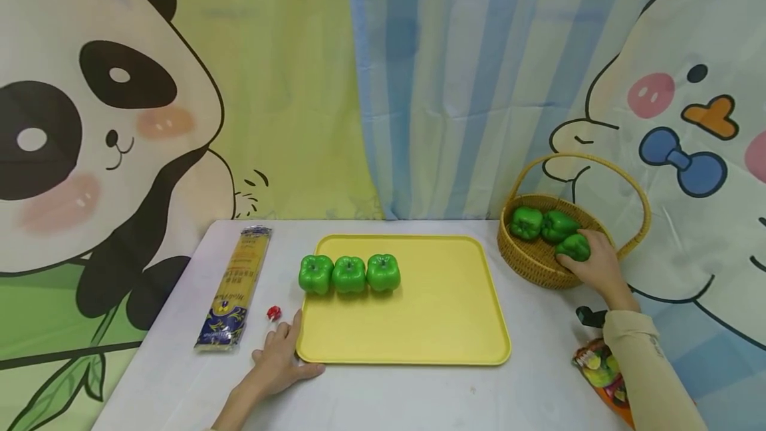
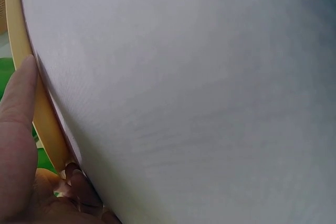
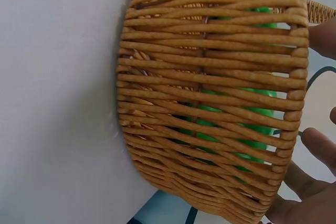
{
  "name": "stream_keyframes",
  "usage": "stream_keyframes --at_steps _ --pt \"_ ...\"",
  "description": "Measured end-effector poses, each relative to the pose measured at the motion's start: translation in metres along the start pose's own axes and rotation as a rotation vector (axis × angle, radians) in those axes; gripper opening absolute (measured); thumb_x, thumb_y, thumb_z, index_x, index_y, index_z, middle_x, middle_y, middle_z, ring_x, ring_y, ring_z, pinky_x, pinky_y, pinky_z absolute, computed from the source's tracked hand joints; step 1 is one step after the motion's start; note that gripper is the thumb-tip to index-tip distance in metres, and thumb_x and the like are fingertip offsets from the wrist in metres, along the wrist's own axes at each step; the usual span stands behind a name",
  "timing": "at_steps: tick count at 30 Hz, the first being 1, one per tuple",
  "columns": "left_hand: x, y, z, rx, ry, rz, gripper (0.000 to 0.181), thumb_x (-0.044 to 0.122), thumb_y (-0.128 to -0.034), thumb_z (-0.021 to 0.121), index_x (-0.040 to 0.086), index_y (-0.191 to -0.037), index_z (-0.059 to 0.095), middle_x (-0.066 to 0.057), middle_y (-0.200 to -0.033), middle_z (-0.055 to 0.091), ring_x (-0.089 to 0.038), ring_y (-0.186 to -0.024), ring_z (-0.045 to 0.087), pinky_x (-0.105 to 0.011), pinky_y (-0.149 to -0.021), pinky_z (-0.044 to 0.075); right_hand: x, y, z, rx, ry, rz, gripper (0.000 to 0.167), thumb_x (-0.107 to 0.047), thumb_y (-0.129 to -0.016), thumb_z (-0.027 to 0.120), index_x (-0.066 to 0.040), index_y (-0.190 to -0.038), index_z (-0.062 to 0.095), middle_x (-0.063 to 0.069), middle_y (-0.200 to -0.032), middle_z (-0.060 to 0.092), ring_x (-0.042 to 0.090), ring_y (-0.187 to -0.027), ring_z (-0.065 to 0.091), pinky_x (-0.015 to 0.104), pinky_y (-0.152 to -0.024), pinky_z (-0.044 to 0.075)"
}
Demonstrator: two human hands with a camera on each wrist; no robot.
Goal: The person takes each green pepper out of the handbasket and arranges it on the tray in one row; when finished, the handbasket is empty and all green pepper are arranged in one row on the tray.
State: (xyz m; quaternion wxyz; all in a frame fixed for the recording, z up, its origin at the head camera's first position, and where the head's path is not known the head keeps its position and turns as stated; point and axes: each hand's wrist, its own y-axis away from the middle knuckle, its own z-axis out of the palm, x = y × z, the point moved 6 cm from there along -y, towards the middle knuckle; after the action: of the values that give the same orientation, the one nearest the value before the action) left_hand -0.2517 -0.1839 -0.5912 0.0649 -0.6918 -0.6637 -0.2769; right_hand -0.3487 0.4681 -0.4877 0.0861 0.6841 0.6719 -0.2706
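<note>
My right hand (image 1: 595, 268) reaches into a wicker basket (image 1: 532, 275) and grips a green bell pepper (image 1: 573, 247), thumb on its near side. Two more green bell peppers, one of them a pepper (image 1: 526, 223) at the left, lie beside it. In the right wrist view the basket's woven wall (image 3: 210, 77) partly hides green peppers, and fingers (image 3: 317, 148) show past the rim. My left hand (image 1: 276, 359) rests against the near left corner of a yellow tray (image 1: 419, 324), its thumb (image 2: 21, 93) along the edge. Three green bell peppers (image 1: 349, 275) stand in a row at the tray's left.
Left of the tray lies a yellow and blue spaghetti pack (image 1: 233, 291), with a small red object (image 1: 273, 313) near it. A colourful packet (image 1: 601, 371) and a dark object (image 1: 589, 316) lie partly under the right forearm. Printed curtains hang behind the white table (image 1: 419, 398).
</note>
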Motion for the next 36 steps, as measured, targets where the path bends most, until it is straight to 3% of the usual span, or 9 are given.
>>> stream_keyframes --at_steps 5,18,28,36 --pt "-0.001 0.002 0.001 -0.005 -0.006 -0.01 0.133 0.072 -0.0639 0.08 0.008 -0.161 0.016 -0.019 -0.14 0.046 -0.032 -0.117 0.045 -0.064 -0.086 0.039 0.007 -0.001 0.005 -0.06 0.022 0.046 0.081 -0.039 -0.093 0.066 0.012 -0.147 0.032 0.04 -0.147 0.031 0.06 -0.128 0.033 0.073 -0.098 0.03" --pt "-0.001 0.003 0.002 0.004 -0.001 0.003 0.132 0.071 -0.064 0.081 0.01 -0.162 0.016 -0.015 -0.132 0.049 -0.028 -0.109 0.044 -0.057 -0.082 0.039 0.011 -0.009 0.012 -0.157 0.068 0.071 0.087 -0.04 -0.093 0.067 0.016 -0.148 0.028 0.045 -0.145 0.029 0.063 -0.129 0.031 0.074 -0.101 0.031" --pt "-0.001 0.001 0.003 -0.002 -0.003 -0.011 0.133 0.072 -0.0641 0.08 0.009 -0.162 0.015 -0.021 -0.146 0.042 -0.035 -0.12 0.044 -0.064 -0.086 0.039 0.02 -0.022 0.015 -0.224 0.122 0.084 0.093 -0.037 -0.092 0.068 0.018 -0.15 0.02 0.049 -0.147 0.022 0.066 -0.132 0.025 0.076 -0.105 0.027" --pt "0.0 0.0 0.001 0.009 -0.005 0.007 0.132 0.071 -0.0644 0.08 0.012 -0.162 0.015 -0.016 -0.136 0.047 -0.029 -0.113 0.044 -0.06 -0.084 0.039 0.028 -0.03 0.015 -0.254 0.145 0.103 0.09 -0.034 -0.091 0.069 0.012 -0.152 0.022 0.05 -0.148 0.015 0.071 -0.13 0.02 0.079 -0.101 0.028"
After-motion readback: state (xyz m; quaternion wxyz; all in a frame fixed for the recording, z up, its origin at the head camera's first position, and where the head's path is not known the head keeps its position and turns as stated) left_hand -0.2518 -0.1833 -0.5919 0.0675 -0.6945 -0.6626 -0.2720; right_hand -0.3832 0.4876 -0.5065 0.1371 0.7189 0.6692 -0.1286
